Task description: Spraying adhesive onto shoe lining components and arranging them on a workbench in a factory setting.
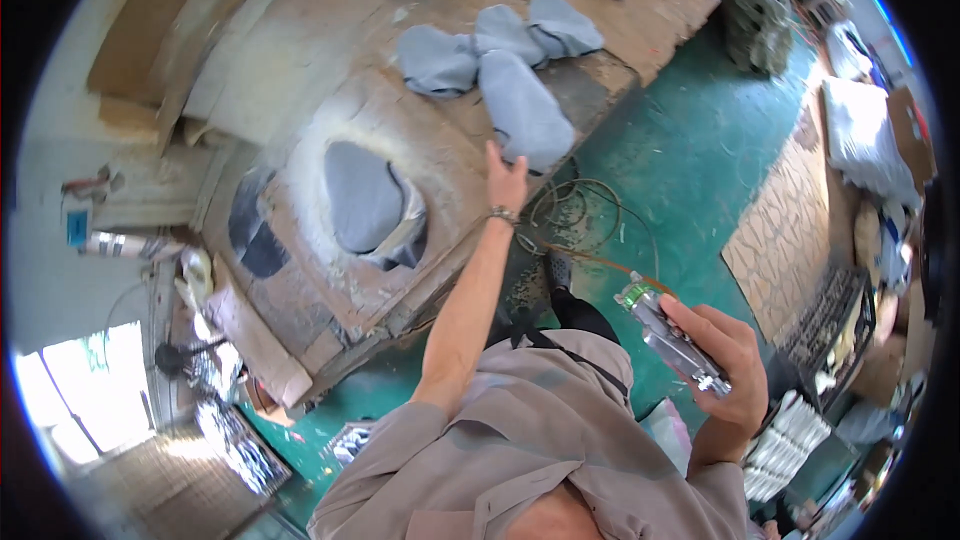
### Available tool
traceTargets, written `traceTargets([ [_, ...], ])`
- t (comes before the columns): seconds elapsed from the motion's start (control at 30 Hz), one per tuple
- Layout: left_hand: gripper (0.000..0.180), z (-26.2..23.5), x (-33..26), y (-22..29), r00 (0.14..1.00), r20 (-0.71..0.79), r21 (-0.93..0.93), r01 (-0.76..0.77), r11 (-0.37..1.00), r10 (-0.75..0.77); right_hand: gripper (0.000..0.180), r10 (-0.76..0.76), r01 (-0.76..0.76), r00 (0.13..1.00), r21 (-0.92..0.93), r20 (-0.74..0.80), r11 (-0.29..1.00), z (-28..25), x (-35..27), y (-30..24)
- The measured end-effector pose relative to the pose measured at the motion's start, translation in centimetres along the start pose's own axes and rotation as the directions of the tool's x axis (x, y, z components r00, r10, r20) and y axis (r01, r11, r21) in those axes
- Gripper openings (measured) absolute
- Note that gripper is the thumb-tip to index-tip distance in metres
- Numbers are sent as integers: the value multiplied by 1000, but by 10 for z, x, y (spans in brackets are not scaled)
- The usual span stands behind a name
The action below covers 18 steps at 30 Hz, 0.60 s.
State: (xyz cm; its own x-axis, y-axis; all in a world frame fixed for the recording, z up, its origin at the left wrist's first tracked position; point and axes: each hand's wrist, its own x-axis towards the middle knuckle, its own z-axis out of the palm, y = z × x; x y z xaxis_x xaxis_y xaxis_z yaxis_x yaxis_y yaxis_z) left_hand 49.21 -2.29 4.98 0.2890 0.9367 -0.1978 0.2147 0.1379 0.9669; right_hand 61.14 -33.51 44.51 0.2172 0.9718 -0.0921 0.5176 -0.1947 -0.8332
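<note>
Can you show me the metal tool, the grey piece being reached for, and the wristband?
metal tool (pixel 672 338), head view, middle of its silver body.
grey piece (pixel 523 112), head view, its centre.
wristband (pixel 503 213), head view, on the left wrist.

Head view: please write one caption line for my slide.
Left hand reaches a grey padded fabric piece on a worn wooden workbench; right hand grips a metal spray gun.

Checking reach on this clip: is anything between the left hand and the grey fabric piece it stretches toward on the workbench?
Nothing visible. The left hand is already at the lower end of the grey fabric piece, with no object between them. The right hand stays apart, gripping a metal spray tool.
</note>
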Motion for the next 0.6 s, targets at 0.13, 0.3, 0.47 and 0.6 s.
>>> traceTargets([
  [0.13,84,2,-19,15,942,-136,392,-233,890,307,73,-149,148,985,8,84,989,7,33,-10],
  [0.3,67,-13,-40,42,891,-49,608,-332,721,451,79,-198,205,959,-15,201,979,15,51,-27],
  [0.47,45,-27,-76,28,877,9,429,-437,791,480,81,-167,187,961,-73,222,980,32,59,-45],
  [0.6,27,-88,-129,-26,920,275,309,-360,881,279,82,-155,175,978,-139,141,975,48,66,-63],
])
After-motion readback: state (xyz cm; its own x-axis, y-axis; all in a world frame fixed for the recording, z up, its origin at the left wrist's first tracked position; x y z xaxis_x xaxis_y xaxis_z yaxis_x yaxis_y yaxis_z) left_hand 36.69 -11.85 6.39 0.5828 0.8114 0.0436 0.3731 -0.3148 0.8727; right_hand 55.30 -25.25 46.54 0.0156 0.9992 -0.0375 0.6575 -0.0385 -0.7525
